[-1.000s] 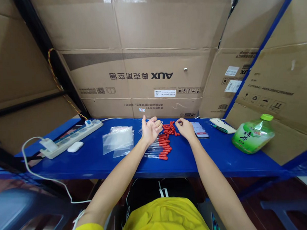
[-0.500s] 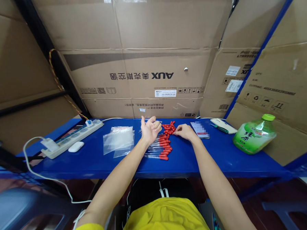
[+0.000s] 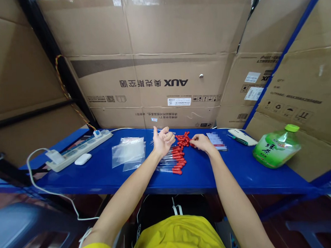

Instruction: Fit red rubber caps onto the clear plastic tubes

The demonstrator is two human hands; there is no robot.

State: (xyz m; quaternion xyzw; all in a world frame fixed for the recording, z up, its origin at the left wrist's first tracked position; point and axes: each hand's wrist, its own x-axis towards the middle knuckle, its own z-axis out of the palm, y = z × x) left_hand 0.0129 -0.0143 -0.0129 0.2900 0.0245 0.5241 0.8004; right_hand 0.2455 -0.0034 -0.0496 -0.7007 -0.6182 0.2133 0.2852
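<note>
My left hand (image 3: pixel 164 142) is raised over the desk with its thumb up and its fingers curled in; what they hold, if anything, I cannot make out. Below it lie several glass droppers (image 3: pixel 176 167) with red rubber bulbs, side by side, bulbs to the right. Just beyond them is a heap of loose red rubber bulbs (image 3: pixel 183 138). My right hand (image 3: pixel 201 142) is at the heap's right edge, thumb and fingertips pinched on a red bulb (image 3: pixel 193 145). Some thin clear tubes lie partly hidden behind my left hand.
Clear plastic bags (image 3: pixel 129 152) lie left of the droppers. Further left are a power strip (image 3: pixel 78 149) and a white case (image 3: pixel 83 159). On the right are a phone (image 3: pixel 216 141), a green pen-like cutter (image 3: pixel 239 139) and a green bottle (image 3: pixel 276 147). Cardboard (image 3: pixel 162 65) walls the back.
The view has shifted slightly. My right fingertips have drawn in on a red bulb at the heap's edge. My left hand keeps nearly the same pose.
</note>
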